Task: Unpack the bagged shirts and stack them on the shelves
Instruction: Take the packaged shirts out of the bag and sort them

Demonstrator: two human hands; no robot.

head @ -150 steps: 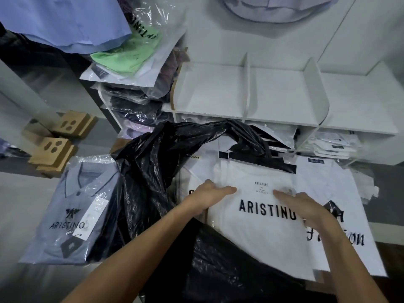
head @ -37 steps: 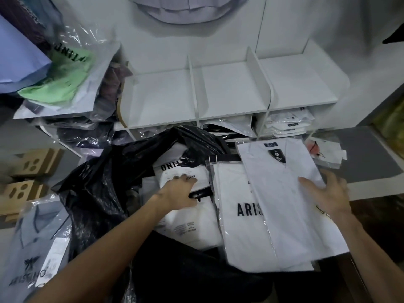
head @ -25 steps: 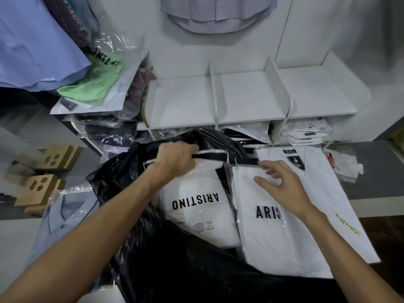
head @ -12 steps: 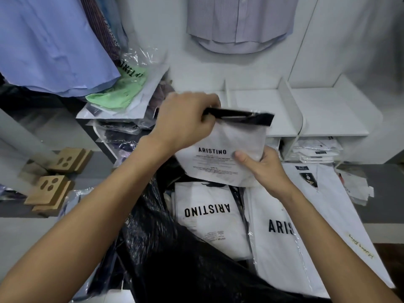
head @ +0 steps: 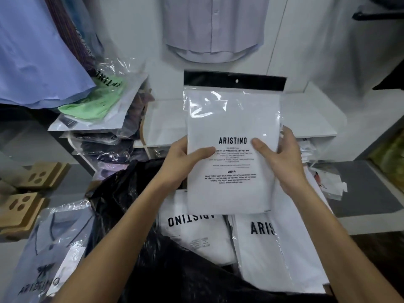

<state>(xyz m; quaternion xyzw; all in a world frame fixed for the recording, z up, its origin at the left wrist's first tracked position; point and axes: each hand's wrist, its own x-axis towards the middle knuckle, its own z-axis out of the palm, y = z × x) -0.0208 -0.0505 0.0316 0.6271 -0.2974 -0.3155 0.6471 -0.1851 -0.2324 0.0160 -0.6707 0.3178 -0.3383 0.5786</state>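
Both grips are closed on the bagged shirt (head: 232, 136), left hand (head: 181, 162) and right hand (head: 278, 158) at its lower edges; it is held upright at frame centre, long axis vertical, before the white shelf (head: 310, 119) (apparently nearer the right hand).

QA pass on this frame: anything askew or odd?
One thing: the white bagged shirt lying in the black plastic sack has its ARISTINO print upside down, unlike its neighbour. The packet held up by both hands sits upright and looks intact.
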